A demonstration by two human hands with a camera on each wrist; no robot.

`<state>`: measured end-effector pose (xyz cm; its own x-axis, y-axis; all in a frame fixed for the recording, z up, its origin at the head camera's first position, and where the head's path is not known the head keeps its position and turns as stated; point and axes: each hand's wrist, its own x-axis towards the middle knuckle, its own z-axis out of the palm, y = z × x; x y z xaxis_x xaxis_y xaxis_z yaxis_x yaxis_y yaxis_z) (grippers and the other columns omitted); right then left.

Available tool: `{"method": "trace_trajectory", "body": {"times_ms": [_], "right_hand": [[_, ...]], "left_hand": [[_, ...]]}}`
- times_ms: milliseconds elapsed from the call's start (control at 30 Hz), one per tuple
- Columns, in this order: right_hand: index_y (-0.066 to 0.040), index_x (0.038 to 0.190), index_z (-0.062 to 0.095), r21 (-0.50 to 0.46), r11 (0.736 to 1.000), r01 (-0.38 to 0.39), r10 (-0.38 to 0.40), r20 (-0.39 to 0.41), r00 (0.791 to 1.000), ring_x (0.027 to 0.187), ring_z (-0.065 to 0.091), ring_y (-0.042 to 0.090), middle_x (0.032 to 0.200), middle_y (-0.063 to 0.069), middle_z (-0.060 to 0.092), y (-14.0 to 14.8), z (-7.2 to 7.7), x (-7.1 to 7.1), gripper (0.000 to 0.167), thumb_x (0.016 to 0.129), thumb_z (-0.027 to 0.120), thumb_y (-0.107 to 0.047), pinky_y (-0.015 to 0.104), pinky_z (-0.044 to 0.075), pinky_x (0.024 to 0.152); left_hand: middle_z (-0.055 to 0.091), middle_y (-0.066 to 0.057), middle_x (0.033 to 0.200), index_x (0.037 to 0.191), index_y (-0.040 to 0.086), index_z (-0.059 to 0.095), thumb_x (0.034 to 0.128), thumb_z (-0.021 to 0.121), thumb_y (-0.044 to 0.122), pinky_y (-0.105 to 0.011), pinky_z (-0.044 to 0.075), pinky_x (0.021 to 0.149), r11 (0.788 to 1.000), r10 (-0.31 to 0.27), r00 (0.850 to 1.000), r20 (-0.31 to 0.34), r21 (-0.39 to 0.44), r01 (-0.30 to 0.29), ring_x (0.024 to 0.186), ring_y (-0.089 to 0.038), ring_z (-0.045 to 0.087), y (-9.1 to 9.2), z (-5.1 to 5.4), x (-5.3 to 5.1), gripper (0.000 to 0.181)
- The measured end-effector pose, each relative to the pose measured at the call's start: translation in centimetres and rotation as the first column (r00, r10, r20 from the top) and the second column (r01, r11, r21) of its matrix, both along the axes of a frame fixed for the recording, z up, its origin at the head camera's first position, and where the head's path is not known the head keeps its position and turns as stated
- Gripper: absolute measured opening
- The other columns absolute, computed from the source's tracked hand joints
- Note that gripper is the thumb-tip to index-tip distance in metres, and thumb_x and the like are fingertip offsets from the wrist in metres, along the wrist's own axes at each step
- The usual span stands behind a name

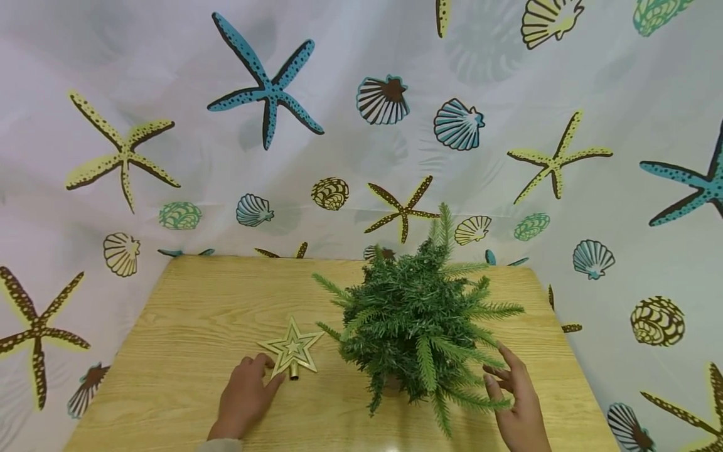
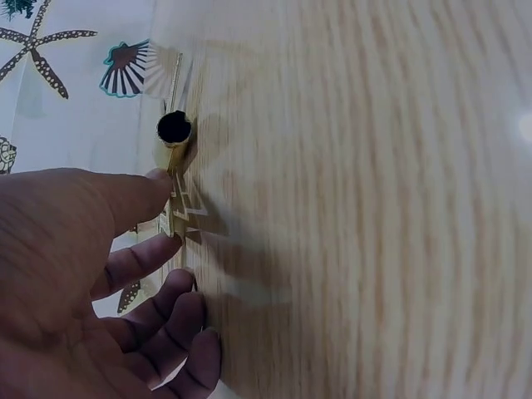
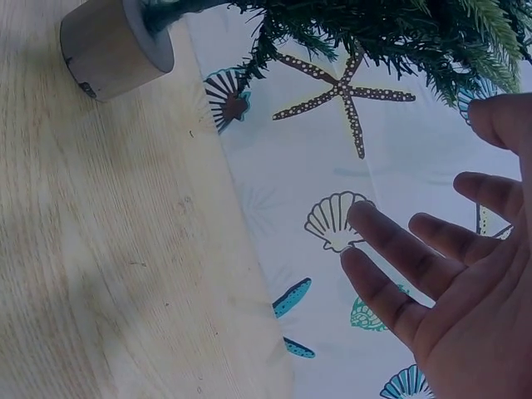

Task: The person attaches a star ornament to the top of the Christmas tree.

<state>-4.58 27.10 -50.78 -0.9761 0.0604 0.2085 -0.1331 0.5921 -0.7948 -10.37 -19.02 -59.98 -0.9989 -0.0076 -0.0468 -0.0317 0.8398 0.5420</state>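
Star being pinched by left hand; right hand being held loose beside tree. Base being shown by right wrist view, mostly hidden in head view.

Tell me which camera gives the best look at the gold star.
The head view: the gold star faces the camera there, showing five points and a short tube. The left wrist view shows it nearly edge-on, the tube's dark opening prominent. The right wrist view doesn't show it.
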Motion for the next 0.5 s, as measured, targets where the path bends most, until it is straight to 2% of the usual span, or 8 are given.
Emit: {"method": "trace_trajectory", "body": {"times_ms": [133, 300, 500], "right_hand": [[-0.012, 0.162, 0.029, 0.003, 1.0, -0.011, 0.011, -0.017, 1.0, 0.115, 0.065, 0.043, 0.153, 0.028, 0.037, 0.0, 0.2, 0.1, 0.057, 0.11, 0.052, -0.014, 0.057, 0.056, 0.086], [-0.012, 0.161, 0.031, 0.032, 0.999, 0.015, -0.013, -0.044, 0.999, 0.113, 0.066, 0.041, 0.152, 0.024, 0.041, 0.1, 0.8, 0.4, 0.056, 0.11, 0.053, -0.012, 0.057, 0.055, 0.086], [-0.015, 0.161, 0.034, 0.048, 0.998, 0.045, -0.043, -0.046, 0.998, 0.114, 0.065, 0.038, 0.153, 0.02, 0.043, 0.0, 1.4, 0.4, 0.056, 0.109, 0.055, -0.013, 0.055, 0.054, 0.088]], "left_hand": [[0.06, -0.011, 0.096, 0.112, 0.005, 0.065, 0.0951, 0.077, 0.028, -0.045, 0.051, 0.062, 0.999, 0.037, 0.999, 0.009, -0.012, -0.036, 0.081, -0.027, 0.058, 0.3, -0.1, -0.2, 0.03], [0.06, -0.011, 0.095, 0.109, 0.004, 0.065, 0.0949, 0.076, 0.023, -0.045, 0.051, 0.062, 0.996, 0.079, 0.996, 0.03, -0.032, -0.078, 0.083, -0.028, 0.059, 0.5, -0.2, -0.5, 0.026], [0.062, -0.01, 0.094, 0.102, 0.004, 0.066, 0.0939, 0.077, 0.02, -0.047, 0.052, 0.065, 0.995, 0.099, 0.994, 0.04, -0.029, -0.098, 0.084, -0.029, 0.061, 0.7, 0.0, -0.6, 0.021]]}}
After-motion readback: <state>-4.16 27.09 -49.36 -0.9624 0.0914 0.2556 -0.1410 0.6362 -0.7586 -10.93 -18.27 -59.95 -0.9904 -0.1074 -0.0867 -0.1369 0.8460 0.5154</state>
